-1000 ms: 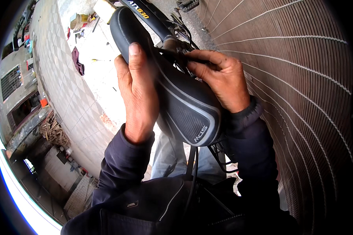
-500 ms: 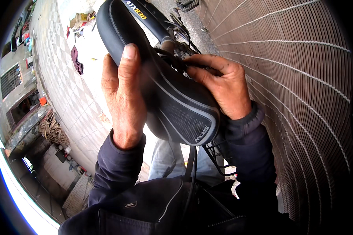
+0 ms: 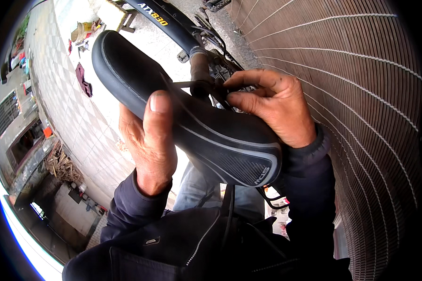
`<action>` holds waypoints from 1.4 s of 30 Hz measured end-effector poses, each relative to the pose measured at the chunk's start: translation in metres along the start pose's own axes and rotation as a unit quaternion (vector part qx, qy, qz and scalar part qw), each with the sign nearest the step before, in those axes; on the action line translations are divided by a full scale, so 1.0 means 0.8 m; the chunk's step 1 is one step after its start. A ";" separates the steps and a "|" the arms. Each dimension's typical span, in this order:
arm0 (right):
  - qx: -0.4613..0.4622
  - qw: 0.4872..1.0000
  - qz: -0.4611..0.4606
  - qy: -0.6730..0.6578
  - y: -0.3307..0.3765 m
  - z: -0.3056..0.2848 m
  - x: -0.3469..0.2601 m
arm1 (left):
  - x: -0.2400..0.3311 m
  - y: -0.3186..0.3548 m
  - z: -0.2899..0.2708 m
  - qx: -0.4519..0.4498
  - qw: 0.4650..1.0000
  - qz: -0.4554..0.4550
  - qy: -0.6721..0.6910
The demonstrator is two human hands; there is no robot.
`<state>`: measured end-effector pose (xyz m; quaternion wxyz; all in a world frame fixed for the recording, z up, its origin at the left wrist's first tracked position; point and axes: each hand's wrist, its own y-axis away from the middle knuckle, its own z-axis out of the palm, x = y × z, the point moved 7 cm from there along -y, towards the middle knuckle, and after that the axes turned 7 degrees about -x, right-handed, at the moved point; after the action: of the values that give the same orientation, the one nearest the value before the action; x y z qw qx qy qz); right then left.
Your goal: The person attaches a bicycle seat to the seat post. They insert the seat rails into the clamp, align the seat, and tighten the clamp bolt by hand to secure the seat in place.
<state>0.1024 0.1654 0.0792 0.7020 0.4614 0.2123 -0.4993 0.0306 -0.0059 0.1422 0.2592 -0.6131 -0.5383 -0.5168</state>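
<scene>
A black bicycle saddle (image 3: 206, 126) with grey stripes fills the middle of the head view, its nose pointing up and to the left. My left hand (image 3: 147, 145) grips the saddle's left side, thumb laid on top. My right hand (image 3: 276, 105) reaches under the saddle's right side, with fingertips pinching at the clamp by the seat post (image 3: 200, 70). The black bicycle frame tube (image 3: 166, 21) runs up and away from the post.
A ribbed brown roller shutter (image 3: 351, 84) stands close on the right. A pale tiled pavement (image 3: 75, 107) stretches on the left, with a dark red rag (image 3: 83, 79), a yellowish bucket (image 3: 79, 32) and a wooden stool (image 3: 112, 14) at the far end. My dark jacket fills the lower edge.
The saddle has tilted, its nose swinging left and down. My left hand slid lower along its side. My right hand stays at the clamp.
</scene>
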 end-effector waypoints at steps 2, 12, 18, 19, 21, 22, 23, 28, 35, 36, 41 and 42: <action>-0.003 1.000 0.013 0.003 -0.001 0.000 0.000 | -0.005 -0.001 0.000 -0.042 0.999 0.000 -0.019; -0.009 0.999 -0.007 0.042 -0.009 -0.002 0.000 | -0.009 0.005 0.000 -0.060 0.996 -0.042 0.056; -0.013 0.995 -0.029 0.091 -0.008 -0.004 0.001 | -0.009 0.002 0.001 -0.075 0.997 -0.017 -0.011; -0.011 0.994 -0.040 0.100 -0.008 -0.004 -0.001 | -0.008 0.002 0.002 -0.077 0.997 -0.020 -0.009; -0.007 0.993 -0.046 0.104 -0.006 -0.005 -0.002 | -0.009 0.003 -0.001 -0.071 0.997 -0.011 -0.037; -0.006 0.993 -0.049 0.107 -0.005 -0.005 -0.002 | -0.009 0.003 -0.002 -0.068 0.996 -0.006 -0.050; -0.004 0.992 -0.044 0.115 -0.004 -0.006 -0.002 | -0.009 0.003 -0.002 -0.064 0.997 -0.011 -0.035; -0.010 0.988 -0.057 0.143 -0.001 -0.010 -0.005 | -0.007 0.010 0.008 -0.039 0.999 -0.025 0.004; -0.031 0.982 -0.091 0.161 -0.004 -0.009 -0.012 | 0.003 0.016 0.016 -0.028 0.998 -0.046 0.018; -0.031 0.981 -0.089 0.167 -0.004 -0.008 -0.014 | 0.000 0.017 0.015 -0.024 0.998 -0.058 0.028; -0.044 0.983 -0.043 0.176 -0.009 -0.009 -0.012 | -0.006 0.020 0.017 -0.015 0.997 -0.064 0.029; -0.038 0.985 -0.036 0.167 -0.010 -0.009 -0.012 | -0.004 0.018 0.018 -0.011 0.998 -0.063 0.020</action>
<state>0.0928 0.1762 0.0798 0.6554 0.5033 0.3615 -0.4318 0.0498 0.0015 0.1376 0.2297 -0.5705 -0.5649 -0.5502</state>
